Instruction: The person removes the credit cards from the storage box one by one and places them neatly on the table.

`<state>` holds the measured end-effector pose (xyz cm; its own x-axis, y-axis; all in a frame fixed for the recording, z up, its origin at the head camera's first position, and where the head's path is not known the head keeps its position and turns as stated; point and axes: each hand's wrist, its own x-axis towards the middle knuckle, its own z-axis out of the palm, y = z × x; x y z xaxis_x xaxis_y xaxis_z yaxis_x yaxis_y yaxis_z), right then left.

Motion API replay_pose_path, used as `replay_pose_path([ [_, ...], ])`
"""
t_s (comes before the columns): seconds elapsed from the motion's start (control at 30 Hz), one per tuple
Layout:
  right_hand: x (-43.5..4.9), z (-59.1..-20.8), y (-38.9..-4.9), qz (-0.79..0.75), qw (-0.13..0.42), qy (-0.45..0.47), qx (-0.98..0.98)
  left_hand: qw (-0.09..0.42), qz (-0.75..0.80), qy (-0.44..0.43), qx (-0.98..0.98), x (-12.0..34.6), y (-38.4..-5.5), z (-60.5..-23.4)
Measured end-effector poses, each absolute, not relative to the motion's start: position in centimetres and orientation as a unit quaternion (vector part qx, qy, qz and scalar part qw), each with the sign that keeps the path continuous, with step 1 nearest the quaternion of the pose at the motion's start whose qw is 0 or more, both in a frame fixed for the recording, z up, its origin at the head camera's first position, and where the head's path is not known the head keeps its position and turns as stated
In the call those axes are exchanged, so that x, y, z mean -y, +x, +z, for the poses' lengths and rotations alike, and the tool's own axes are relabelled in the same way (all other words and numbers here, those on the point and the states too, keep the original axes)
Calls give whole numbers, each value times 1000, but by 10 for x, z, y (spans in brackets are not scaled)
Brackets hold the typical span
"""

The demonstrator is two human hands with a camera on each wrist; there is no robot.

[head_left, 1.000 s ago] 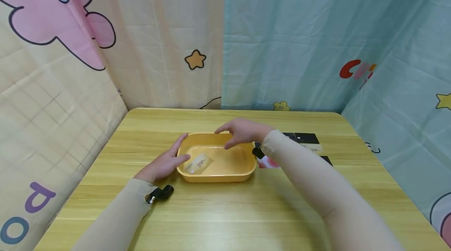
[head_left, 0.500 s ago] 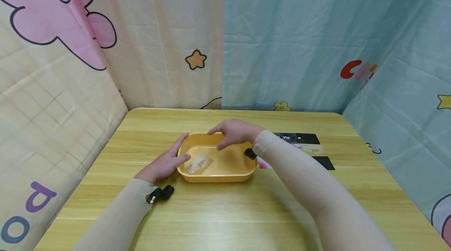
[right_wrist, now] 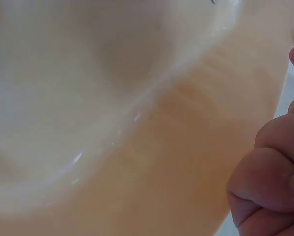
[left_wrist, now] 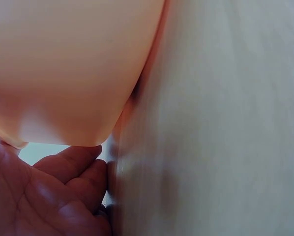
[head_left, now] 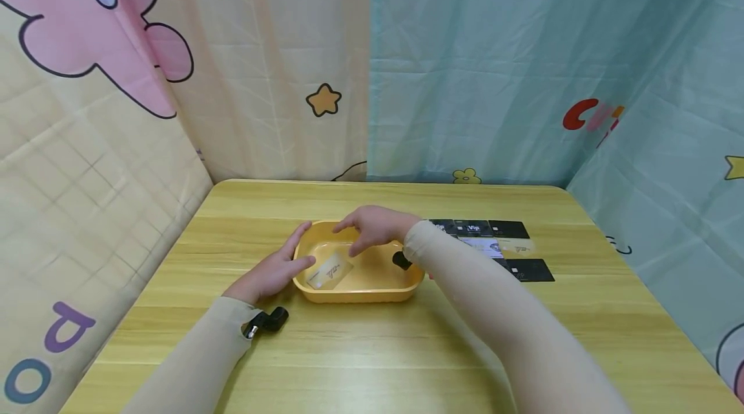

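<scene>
A yellow plastic tray (head_left: 363,296) stands on the wooden table, with one pale, partly see-through card (head_left: 329,271) lying tilted on its floor at the left. My left hand (head_left: 273,273) grips the tray's left end, thumb over the rim; in the left wrist view its fingers (left_wrist: 88,184) lie against the outer wall. Over the tray's far side hovers my right hand (head_left: 376,229), thumb and index finger spread apart and nothing between them. The right wrist view shows its other fingers (right_wrist: 270,182) bent, above the tray wall (right_wrist: 186,142).
Right of the tray several cards lie in rows: black ones such as a Vip card (head_left: 473,228), a plain black card (head_left: 530,270), a whitish card (head_left: 484,247) and a pale see-through card (head_left: 517,245). My right forearm (head_left: 494,310) covers part of them. Curtains hang behind the table.
My right hand has moved left and slightly nearer over the tray, uncovering more cards on the right. The left hand, the tray and the card in it have stayed put.
</scene>
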<state>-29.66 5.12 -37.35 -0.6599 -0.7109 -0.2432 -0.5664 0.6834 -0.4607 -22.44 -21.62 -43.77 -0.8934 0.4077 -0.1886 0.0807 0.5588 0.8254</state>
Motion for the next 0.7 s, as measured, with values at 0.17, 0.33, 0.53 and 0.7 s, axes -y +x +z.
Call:
replay_pose_path([
  [0.17,-47,-381,-298,-167,211,-355,-895,186,443,134,-867,216,-224,-437],
  [0.33,-41,-391,-299,-162,226,-360,-891,185,444,132,-867,216,-224,-438],
  [0.53,-35,-404,-299,-159,257,-340,-890,184,448,134,-865,216,-224,-439],
  [0.7,-32,-409,-300,-142,261,-343,-891,182,449,136,-864,216,-225,-438],
])
